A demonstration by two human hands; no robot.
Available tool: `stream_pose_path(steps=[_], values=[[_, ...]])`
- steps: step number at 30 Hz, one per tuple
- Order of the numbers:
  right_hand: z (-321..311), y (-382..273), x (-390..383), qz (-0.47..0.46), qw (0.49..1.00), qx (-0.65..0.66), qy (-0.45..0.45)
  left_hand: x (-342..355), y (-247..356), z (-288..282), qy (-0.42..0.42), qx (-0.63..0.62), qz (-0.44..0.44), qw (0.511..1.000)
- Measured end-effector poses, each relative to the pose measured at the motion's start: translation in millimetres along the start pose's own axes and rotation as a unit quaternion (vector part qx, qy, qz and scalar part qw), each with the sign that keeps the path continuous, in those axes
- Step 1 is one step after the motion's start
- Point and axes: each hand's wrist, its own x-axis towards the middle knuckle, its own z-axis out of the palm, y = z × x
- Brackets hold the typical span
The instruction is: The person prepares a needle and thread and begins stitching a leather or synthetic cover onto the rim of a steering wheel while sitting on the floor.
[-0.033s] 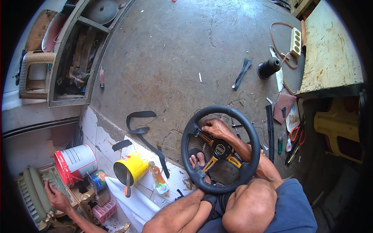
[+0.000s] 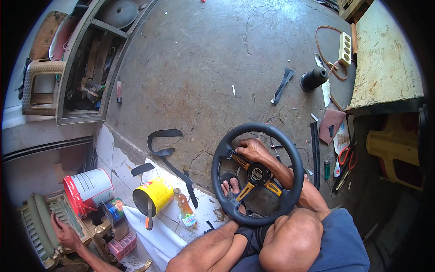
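Note:
A steering wheel (image 2: 295, 181) with a black wrapped rim and gold spokes leans against my bent legs. My right hand (image 2: 254, 149) reaches across it, its curled fingers gripping the inner edge of the rim beside the upper left spoke. Pale stitching shows near those fingers. Out at the lower left is my left hand (image 2: 67, 235), its fingers close together and pointing away from me; whatever may be between them is too small to see. That hand is over a wooden frame (image 2: 74, 213) with green padded rolls (image 2: 38, 226).
On the white tiles stand a yellow can (image 2: 158, 192), a bottle (image 2: 185, 206) and a white-red bucket (image 2: 93, 188). Black strips (image 2: 165, 152) lie beyond. To the right are a thread cone (image 2: 312, 79), a power strip (image 2: 345, 47), scissors (image 2: 346, 156) and a green lighter (image 2: 326, 168).
My left hand has shifted very slightly toward me and to the left. My right hand and the steering wheel keep their place.

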Motion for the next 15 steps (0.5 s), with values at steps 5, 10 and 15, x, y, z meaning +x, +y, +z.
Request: stream_pose_path(steps=[5, 10, 15], values=[[2, -4, 1, 0.003, 1.000, 0.012, -0.005, 9, -44, -11, -0.002, -0.006, -0.053, 0.999], [2, -10, -3, -0.011, 0.999, -0.032, 0.010, 5, -64, -18, -0.009, -0.026, -0.094, 0.995], [10, 5, 3, -0.034, 0.997, -0.061, 0.033, 2, -68, -20, -0.010, -0.046, -0.125, 0.991]])
